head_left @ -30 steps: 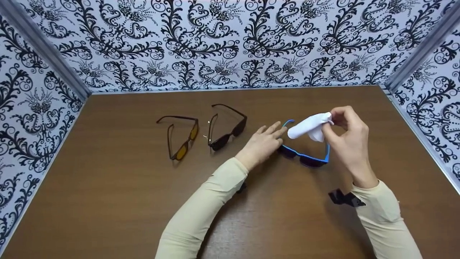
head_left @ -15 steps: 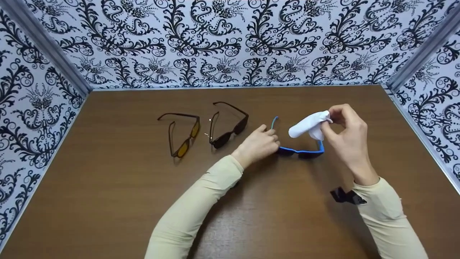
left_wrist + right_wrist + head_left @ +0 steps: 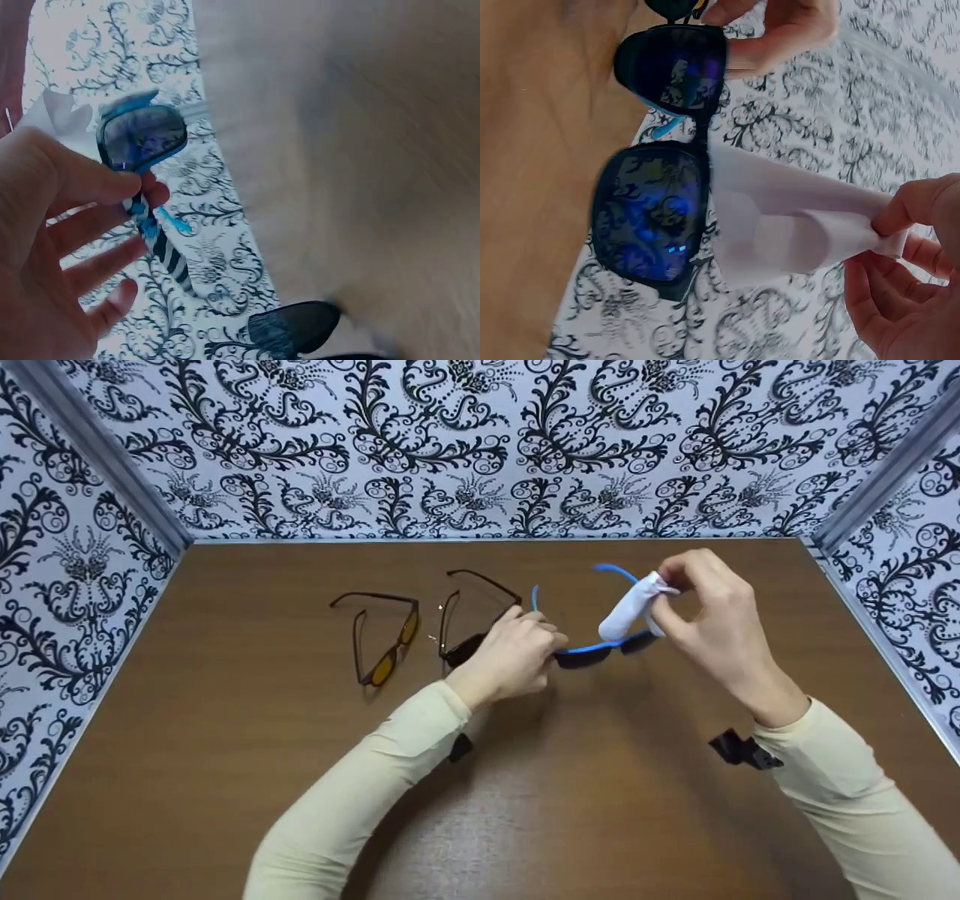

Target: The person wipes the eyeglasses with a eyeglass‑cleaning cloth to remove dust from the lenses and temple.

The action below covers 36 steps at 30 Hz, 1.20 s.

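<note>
Spreading across the lower frame, the desk [image 3: 187, 750] lies beneath your left hand [image 3: 514, 652] at center, outer fingers parted, and your right hand [image 3: 712, 619] right of center. Your left pinches the blue sunglasses [image 3: 585, 658], right of center; black sunglasses [image 3: 465, 650] sit at center, yellow-lensed glasses [image 3: 384, 668] left. Your right pinches the white cloth [image 3: 624, 613].

Blue sunglasses [image 3: 585, 658] look plastic, lenses [image 3: 652, 214] glossy, reflective; cloth [image 3: 739, 225] matt, smooth; counter [image 3: 600, 810] wood-look, smooth, slight sheen.
</note>
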{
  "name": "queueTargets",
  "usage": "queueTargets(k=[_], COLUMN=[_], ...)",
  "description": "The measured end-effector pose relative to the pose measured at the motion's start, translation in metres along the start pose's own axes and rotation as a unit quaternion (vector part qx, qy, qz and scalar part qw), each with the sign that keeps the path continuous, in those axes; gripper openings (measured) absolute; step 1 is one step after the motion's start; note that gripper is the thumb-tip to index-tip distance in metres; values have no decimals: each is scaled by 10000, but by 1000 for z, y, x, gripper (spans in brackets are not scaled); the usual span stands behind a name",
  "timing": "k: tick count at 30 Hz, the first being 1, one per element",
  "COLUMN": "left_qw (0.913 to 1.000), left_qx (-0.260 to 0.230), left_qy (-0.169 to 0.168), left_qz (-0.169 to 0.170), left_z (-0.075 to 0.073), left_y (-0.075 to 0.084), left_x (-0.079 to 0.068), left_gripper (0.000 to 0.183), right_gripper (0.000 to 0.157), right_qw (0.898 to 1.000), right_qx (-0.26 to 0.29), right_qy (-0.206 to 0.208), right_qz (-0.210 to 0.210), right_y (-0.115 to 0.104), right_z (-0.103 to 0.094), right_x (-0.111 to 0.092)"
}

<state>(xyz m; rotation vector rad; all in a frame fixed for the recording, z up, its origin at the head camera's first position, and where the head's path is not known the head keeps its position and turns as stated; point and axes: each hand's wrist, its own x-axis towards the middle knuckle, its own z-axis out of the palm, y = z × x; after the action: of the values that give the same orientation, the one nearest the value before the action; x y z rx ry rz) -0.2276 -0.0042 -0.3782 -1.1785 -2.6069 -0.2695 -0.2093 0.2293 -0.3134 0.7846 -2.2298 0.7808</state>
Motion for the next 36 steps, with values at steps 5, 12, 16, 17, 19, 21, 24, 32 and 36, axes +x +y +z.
queueTargets(k=[5, 12, 16, 17, 19, 21, 24, 32, 36], left_qw=[9957, 9776, 9657, 9641, 9603, 9554, 9454, 9299, 9255], left_qx=[-459, -1560, -1945, -1965, -2006, -2058, -2274, -2917, -3114], left_qy=[709, 798, 771, 780, 829, 907, 992, 1027, 1127], left_qz=[-377, -1165, -1536, -1606, -1753, -1914, -2114, -1991, -1838], left_z=[-17, -37, -46, -47, -48, -48, -47, -44, -47], left_y=[-4, -9, -12, -13, -15, -18, -19, -6, 0], left_x=[-17, -35, -42, -44, -47, -51, -55, -63, -61], left_gripper=[12, 15, 15, 15, 13, 12, 8, 7, 7], right_gripper=[14, 20, 20, 20, 19, 19, 19, 23, 22], right_qw=[9986, 9961, 9945, 9941, 9932, 9924, 9920, 9881, 9867], right_qx=[42, 266, 281, 320, 406, 497, 569, 277, 294], right_qy=[-362, -86, 18, 48, 112, 178, 119, -883, -948], right_qz=[-394, -834, -1007, -1035, -1082, -1115, -1121, -1229, -1290], right_y=[-14, -31, -40, -43, -47, -52, -56, -49, -44], right_z=[5, 12, 13, 13, 12, 11, 10, 43, 64], right_x=[12, 22, 27, 28, 31, 33, 33, 18, 10])
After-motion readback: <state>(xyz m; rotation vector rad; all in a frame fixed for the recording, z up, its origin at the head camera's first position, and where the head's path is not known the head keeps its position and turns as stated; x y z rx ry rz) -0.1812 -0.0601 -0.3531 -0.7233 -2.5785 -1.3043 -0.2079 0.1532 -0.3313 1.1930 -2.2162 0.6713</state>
